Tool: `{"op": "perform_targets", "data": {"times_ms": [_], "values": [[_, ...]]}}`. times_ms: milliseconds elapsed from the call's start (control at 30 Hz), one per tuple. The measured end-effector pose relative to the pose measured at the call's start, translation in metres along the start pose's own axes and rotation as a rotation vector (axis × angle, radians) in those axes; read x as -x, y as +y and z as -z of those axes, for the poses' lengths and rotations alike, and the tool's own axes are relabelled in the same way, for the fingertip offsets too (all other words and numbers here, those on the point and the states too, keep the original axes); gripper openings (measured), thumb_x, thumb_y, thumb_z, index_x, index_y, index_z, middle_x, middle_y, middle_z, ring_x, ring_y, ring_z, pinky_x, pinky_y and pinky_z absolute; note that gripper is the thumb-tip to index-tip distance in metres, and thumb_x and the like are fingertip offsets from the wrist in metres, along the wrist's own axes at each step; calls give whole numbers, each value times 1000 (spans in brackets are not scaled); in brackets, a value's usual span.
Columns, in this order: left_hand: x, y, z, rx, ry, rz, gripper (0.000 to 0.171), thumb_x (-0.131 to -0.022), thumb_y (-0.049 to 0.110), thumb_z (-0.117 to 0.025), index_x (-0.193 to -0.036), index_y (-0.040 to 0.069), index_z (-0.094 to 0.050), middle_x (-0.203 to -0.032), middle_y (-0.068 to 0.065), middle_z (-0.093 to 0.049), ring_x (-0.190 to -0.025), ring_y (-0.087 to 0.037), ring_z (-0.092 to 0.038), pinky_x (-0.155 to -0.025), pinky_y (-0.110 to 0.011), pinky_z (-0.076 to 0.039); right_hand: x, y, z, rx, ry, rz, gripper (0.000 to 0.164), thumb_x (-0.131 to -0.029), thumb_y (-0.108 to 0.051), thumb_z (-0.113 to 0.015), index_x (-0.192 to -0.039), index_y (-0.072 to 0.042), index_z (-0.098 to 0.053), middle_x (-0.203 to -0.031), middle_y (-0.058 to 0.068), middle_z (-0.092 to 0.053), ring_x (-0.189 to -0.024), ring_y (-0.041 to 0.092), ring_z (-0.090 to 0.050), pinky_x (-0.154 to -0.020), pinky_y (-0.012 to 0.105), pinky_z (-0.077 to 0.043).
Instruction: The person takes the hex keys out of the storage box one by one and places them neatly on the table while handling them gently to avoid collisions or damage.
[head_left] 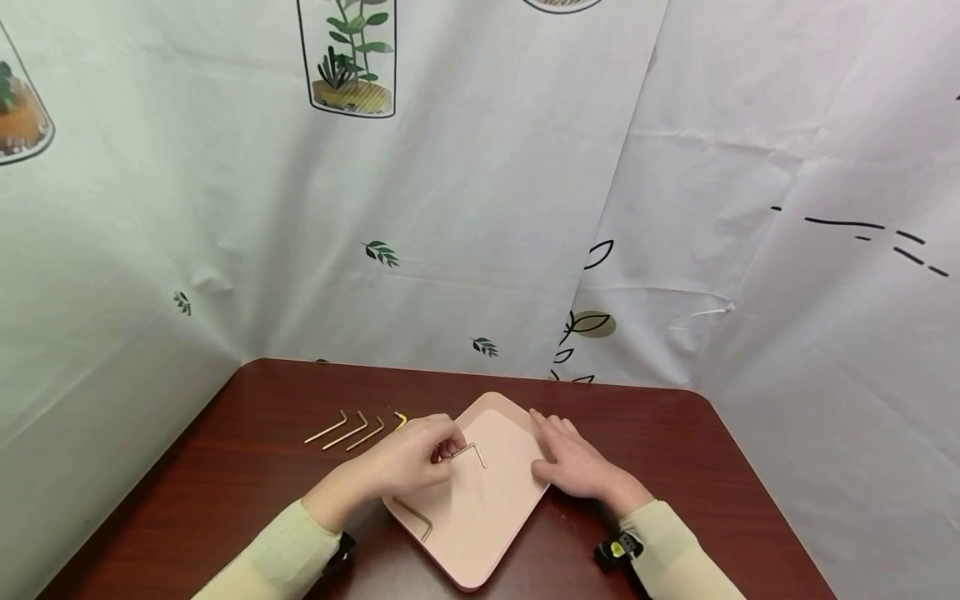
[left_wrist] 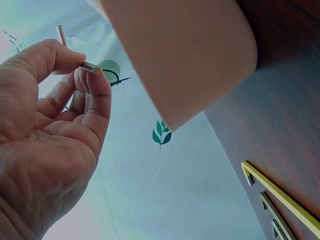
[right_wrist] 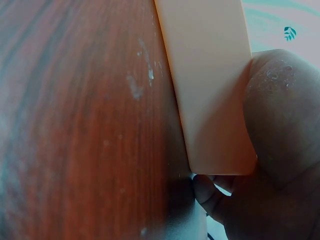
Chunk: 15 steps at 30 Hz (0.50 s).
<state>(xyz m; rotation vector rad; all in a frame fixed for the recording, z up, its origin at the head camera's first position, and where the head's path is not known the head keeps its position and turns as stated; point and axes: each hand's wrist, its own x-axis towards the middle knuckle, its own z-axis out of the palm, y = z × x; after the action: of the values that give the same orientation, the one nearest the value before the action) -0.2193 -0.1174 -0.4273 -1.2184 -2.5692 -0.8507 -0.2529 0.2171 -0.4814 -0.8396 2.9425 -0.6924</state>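
A pink rectangular tray lies turned at an angle on the table. Over its left part, my left hand pinches a brass-coloured L-shaped hex key between thumb and fingertips. In the left wrist view the end of this hex key juts out past the fingertips. Another hex key lies inside the tray along its near left side. My right hand holds the tray's right corner, thumb over the rim. The right wrist view shows its thumb against the tray wall and fingertips around the corner.
Left of the tray, several brass-coloured hex keys lie in a slanted row on the dark red wooden table. A yellow hex key lies at the end of that row. White printed sheets hang behind and beside the table.
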Motion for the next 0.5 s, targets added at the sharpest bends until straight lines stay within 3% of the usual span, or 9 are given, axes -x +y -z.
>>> {"op": "perform_targets", "data": {"times_ms": [500], "values": [[-1,-1,11,34,20,10,29,-82,-9,-70,-100,13,-69,-92,8,-60,-85,-7,-59,-75,-25,-53,0,1,0,-1,4,3,88,-94,-23,-67,-171,2,-34,-130,12,-55,-121,29,-47,-106,51,-44]]}}
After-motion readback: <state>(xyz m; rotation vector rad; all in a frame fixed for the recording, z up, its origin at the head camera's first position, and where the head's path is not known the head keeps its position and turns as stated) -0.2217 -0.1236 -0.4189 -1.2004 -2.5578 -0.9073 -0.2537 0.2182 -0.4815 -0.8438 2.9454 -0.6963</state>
